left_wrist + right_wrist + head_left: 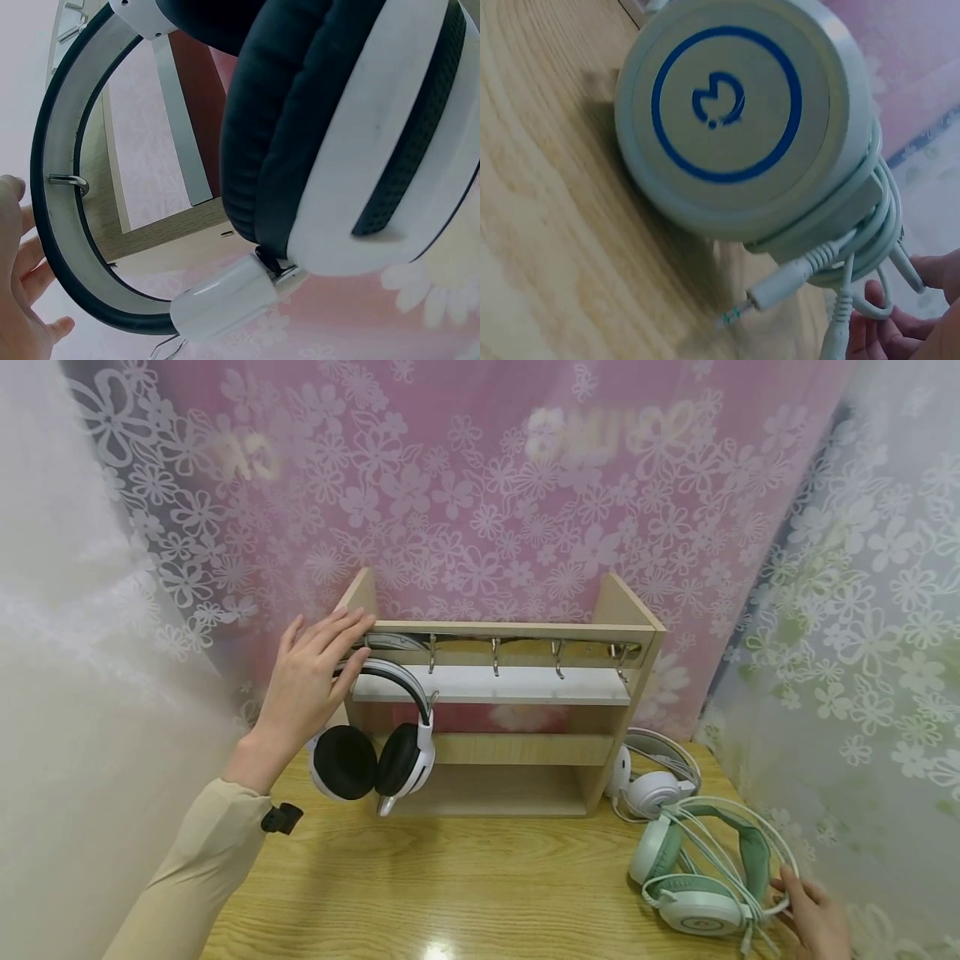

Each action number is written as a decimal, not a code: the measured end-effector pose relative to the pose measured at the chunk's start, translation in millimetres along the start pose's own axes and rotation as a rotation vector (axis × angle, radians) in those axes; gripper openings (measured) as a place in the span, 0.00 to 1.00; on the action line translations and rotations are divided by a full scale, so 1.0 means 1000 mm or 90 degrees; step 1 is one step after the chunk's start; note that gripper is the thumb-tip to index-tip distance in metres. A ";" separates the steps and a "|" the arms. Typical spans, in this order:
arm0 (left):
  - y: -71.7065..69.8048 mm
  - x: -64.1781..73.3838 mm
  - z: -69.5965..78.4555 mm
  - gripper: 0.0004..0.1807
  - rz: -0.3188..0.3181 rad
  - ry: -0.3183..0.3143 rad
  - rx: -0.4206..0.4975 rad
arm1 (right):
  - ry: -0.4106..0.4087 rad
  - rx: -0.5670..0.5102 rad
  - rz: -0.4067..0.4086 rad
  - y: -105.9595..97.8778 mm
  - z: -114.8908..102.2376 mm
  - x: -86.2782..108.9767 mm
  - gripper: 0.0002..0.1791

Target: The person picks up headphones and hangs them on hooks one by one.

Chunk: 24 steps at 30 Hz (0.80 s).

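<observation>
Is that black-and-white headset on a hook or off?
On: in the left wrist view, a metal hook runs under the headband of the black-and-white headset.

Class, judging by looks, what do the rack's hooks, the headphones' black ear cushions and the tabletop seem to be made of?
Hooks: polished metal, judging by their silvery glints.
Black ear cushions: probably imitation leather over padding, smooth with creases; real leather is possible.
Tabletop: glossy wood or printed laminate, showing grain and a bright reflection.

Three headsets [701,912], two hands [307,681], one rack [525,749], four bare hooks [496,657].
</observation>
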<state>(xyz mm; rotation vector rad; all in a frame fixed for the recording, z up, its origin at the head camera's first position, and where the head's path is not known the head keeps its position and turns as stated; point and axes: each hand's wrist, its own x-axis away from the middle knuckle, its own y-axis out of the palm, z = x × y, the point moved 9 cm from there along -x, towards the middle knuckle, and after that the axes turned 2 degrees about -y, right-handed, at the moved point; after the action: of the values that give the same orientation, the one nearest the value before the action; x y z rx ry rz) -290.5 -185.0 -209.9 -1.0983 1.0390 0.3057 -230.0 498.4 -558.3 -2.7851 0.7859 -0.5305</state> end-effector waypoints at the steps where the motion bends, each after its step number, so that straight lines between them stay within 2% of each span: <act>1: 0.000 0.000 0.000 0.25 0.001 0.000 0.001 | -0.004 0.002 0.008 0.001 -0.003 0.002 0.44; 4: 0.000 0.000 0.000 0.25 0.003 0.001 0.002 | -0.020 -0.023 0.026 0.006 -0.013 0.007 0.42; 9: -0.001 0.000 -0.001 0.25 0.005 -0.001 0.003 | -0.032 -0.105 0.040 0.013 -0.024 0.015 0.22; 11: 0.000 0.000 -0.001 0.25 0.005 -0.002 0.004 | -0.029 -0.119 0.041 0.015 -0.026 0.018 0.19; 13: 0.000 0.000 -0.001 0.25 0.004 -0.003 0.004 | -0.029 -0.119 0.041 0.017 -0.027 0.019 0.24; 16: 0.000 0.000 -0.001 0.25 0.004 -0.003 0.006 | -0.034 -0.116 0.045 0.018 -0.028 0.020 0.38; 18: 0.000 0.000 -0.001 0.25 0.005 -0.003 0.006 | -0.047 -0.105 0.044 0.020 -0.030 0.021 0.43; 24: 0.000 0.001 -0.001 0.25 0.009 -0.002 0.007 | -0.077 -0.079 0.052 0.023 -0.036 0.023 0.37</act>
<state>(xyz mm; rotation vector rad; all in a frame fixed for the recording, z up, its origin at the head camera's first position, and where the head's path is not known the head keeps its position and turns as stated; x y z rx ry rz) -290.4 -185.7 -210.4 -1.0814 1.0450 0.3121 -235.9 463.7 -525.5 -2.8495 0.9314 -0.3050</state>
